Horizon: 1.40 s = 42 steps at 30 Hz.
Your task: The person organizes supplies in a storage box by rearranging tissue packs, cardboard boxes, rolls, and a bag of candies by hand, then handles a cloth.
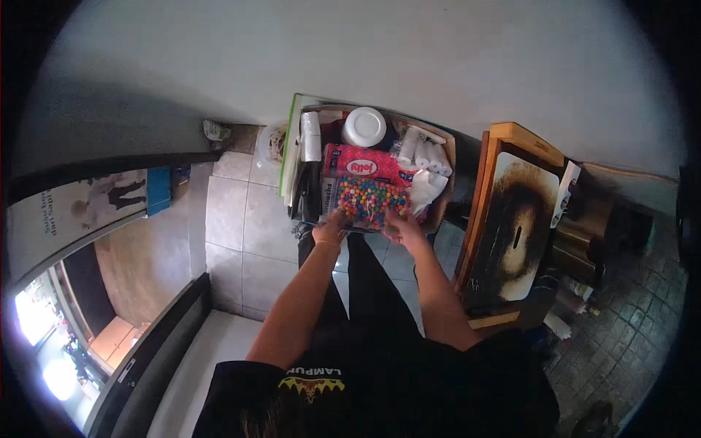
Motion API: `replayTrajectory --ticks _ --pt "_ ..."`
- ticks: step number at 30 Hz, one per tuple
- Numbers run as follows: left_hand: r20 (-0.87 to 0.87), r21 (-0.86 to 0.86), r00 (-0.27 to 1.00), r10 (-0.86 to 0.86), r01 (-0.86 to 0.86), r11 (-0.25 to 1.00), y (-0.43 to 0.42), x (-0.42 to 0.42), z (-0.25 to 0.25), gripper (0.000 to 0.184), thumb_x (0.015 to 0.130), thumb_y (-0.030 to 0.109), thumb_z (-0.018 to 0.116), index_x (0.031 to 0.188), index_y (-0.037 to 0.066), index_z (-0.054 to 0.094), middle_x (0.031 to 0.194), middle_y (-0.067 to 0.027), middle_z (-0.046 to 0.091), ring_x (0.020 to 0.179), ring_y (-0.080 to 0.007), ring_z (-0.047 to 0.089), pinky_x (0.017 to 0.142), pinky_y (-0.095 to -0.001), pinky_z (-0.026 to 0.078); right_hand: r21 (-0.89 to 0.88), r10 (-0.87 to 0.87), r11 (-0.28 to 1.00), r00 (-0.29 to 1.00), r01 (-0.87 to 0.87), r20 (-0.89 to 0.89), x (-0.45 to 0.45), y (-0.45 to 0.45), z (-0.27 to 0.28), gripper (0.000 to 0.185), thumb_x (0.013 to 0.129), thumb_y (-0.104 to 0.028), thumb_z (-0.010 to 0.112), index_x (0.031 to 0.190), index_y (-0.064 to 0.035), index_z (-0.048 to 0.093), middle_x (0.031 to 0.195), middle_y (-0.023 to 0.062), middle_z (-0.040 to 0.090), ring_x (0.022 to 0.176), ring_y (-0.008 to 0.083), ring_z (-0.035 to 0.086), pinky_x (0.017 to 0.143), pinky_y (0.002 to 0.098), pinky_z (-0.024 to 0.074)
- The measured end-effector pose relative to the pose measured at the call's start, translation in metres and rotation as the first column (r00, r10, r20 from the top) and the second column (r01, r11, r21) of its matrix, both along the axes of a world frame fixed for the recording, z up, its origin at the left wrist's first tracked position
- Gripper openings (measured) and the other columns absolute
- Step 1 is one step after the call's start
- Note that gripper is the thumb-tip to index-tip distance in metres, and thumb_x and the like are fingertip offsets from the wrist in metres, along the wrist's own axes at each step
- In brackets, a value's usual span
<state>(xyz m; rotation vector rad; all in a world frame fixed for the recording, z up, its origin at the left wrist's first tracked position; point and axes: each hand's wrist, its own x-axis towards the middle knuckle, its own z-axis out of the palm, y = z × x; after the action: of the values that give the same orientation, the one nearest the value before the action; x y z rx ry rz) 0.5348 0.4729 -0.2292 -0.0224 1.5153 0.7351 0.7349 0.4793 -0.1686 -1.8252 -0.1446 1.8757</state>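
Note:
A pack of many-coloured small balls [372, 201] is held between my two hands over the near side of an open box [447, 191]. My left hand [330, 228] grips its left end, and my right hand [401, 225] grips its right end. Just beyond the pack lies a pink "jolly" package [361, 166]. Behind that stands a round white container [364, 127]. White rolls [427, 155] fill the box's right side, with a crumpled white bag [426, 190] below them. Another white roll [311, 136] stands at the left.
Green-edged boards [291, 146] lean at the box's left side, beside a clear plastic tub [272, 144]. A wooden-framed board with scorch-like marks [515, 226] stands on the right. Grey floor tiles [244, 212] show at the left, above a dark-edged white surface [212, 354].

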Motion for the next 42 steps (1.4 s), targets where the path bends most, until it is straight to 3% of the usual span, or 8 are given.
replayTrajectory --ticks 5,14,18,21,24,27,36,42 --pt "0.128 -0.071 0.922 0.366 -0.359 0.93 -0.001 0.007 0.001 0.01 0.08 0.023 0.061 0.084 0.015 0.056 0.084 0.0001 0.058 0.071 -0.0135 0.056 0.058 -0.0264 0.045 -0.047 0.007 0.999 0.996 -0.002 0.089 0.007 0.004 -0.047 0.043 0.07 -0.025 0.072 0.106 -0.0141 0.052 0.098 0.0021 0.056 0.087 0.0155 0.055 0.063 0.0272 0.0475" --pt "0.626 0.111 0.761 0.169 -0.301 0.947 0.0 -0.022 0.05 0.014 0.08 0.013 0.06 0.093 0.015 0.053 0.102 -0.0027 0.057 0.097 -0.015 0.053 0.078 -0.0302 0.044 0.543 0.031 0.839 0.999 -0.029 0.006 0.02 0.0 0.01 0.04 0.075 -0.014 0.067 0.11 -0.0032 0.05 0.102 0.0032 0.055 0.093 0.014 0.053 0.082 0.0285 0.0459" --pt "0.475 0.327 0.829 -0.294 0.144 0.934 0.019 -0.051 0.068 0.022 0.078 0.009 0.062 0.099 0.01 0.054 0.101 -0.0024 0.057 0.095 -0.013 0.053 0.078 -0.0298 0.044 0.531 0.052 0.844 0.975 0.073 -0.217 0.05 0.014 0.01 0.044 0.073 -0.007 0.067 0.112 -0.0009 0.048 0.105 0.0048 0.055 0.095 0.015 0.053 0.084 0.0294 0.0456" --pt "0.115 0.529 0.758 -0.642 0.5 0.686 0.035 -0.067 0.089 0.043 0.071 0.011 0.07 0.109 0.006 0.05 0.102 -0.0051 0.057 0.097 -0.0166 0.053 0.081 -0.031 0.046 0.437 0.099 0.891 0.889 0.121 -0.447 0.047 0.018 0.025 0.047 0.071 -0.004 0.068 0.112 -0.0004 0.047 0.106 0.0056 0.055 0.096 0.0155 0.053 0.085 0.0301 0.0452" --pt "0.061 0.552 0.712 -0.7 0.561 0.618 0.053 -0.058 0.124 0.039 0.073 0.007 0.068 0.108 0.003 0.051 0.097 -0.0045 0.058 0.089 -0.0143 0.055 0.076 -0.0277 0.047 0.421 0.306 0.887 0.924 -0.189 -0.23 0.026 0.03 0.048 0.045 0.067 -0.001 0.07 0.107 -0.0034 0.052 0.1 0.0054 0.057 0.095 0.0157 0.054 0.086 0.0333 0.0447" --pt "0.076 0.551 0.736 -0.673 0.531 0.644 0.049 -0.043 0.126 0.038 0.074 0.006 0.067 0.108 0.001 0.051 0.094 -0.0045 0.058 0.084 -0.0131 0.056 0.072 -0.0259 0.047 0.613 0.292 0.786 0.92 -0.074 -0.263 0.016 0.041 0.056 0.045 0.067 -0.004 0.071 0.108 -0.0027 0.051 0.097 0.0056 0.058 0.093 0.0159 0.055 0.083 0.0345 0.0453" --pt "-0.04 0.497 0.876 -0.481 0.435 0.751 0.04 -0.034 0.123 0.028 0.078 0.011 0.064 0.101 -0.002 0.055 0.087 -0.0048 0.061 0.076 -0.0101 0.056 0.067 -0.0247 0.047 0.501 0.154 0.864 0.971 -0.042 -0.184 -0.001 0.036 0.052 0.039 0.071 -0.022 0.071 0.1 -0.002 0.055 0.093 0.0025 0.058 0.091 0.0139 0.054 0.084 0.0298 0.0414" --pt "-0.306 0.321 0.79 -0.531 0.611 0.724 0.051 -0.03 0.066 0.023 0.079 0.015 0.062 0.095 -0.002 0.059 0.08 -0.0045 0.062 0.073 -0.0087 0.057 0.066 -0.0238 0.046 0.486 -0.043 0.851 0.896 -0.199 0.442 -0.011 0.039 0.026 0.031 0.076 -0.02 0.067 0.098 -0.0027 0.054 0.089 0.0038 0.059 0.083 0.0123 0.055 0.074 0.0254 0.0427"
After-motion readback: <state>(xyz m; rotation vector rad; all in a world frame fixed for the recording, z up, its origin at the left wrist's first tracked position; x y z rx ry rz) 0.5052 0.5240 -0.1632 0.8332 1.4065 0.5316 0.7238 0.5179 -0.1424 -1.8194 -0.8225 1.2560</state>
